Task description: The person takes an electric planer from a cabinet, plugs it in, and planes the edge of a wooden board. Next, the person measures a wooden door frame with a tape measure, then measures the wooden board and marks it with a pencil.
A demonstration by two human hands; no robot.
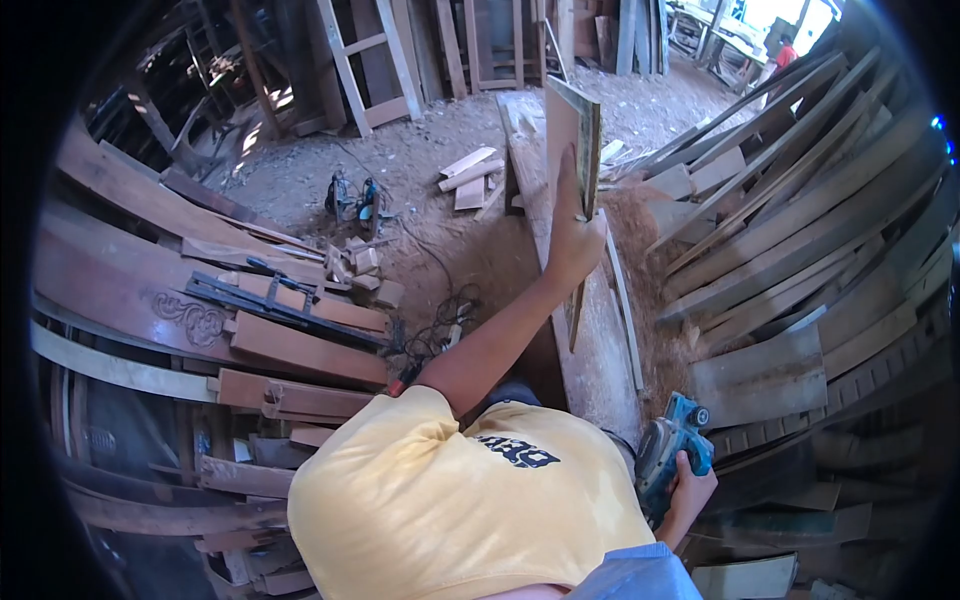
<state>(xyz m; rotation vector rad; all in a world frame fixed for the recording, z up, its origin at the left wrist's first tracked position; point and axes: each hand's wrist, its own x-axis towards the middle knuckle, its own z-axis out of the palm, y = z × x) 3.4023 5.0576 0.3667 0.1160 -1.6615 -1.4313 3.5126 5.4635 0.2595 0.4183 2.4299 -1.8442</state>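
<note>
My left hand (pixel 578 245) reaches forward with its fingers closed around a flat wooden board (pixel 565 125). The board stands on edge above a long, pale plank bench (pixel 597 365), and one finger lies along its face. Whether its lower end touches the bench I cannot tell. Down at my right side, my right hand (pixel 690 492) grips a blue electric planer (pixel 672 440), held beside the bench and tilted.
Stacked boards lean along the right (pixel 790 260), and carved planks (pixel 190 310) with a black clamp (pixel 285 300) lie left. Two power tools (pixel 355 205), a cord and offcuts (pixel 475 178) litter the dirt floor. Door frames (pixel 370 60) stand behind; a person in red (pixel 786 52) is far off.
</note>
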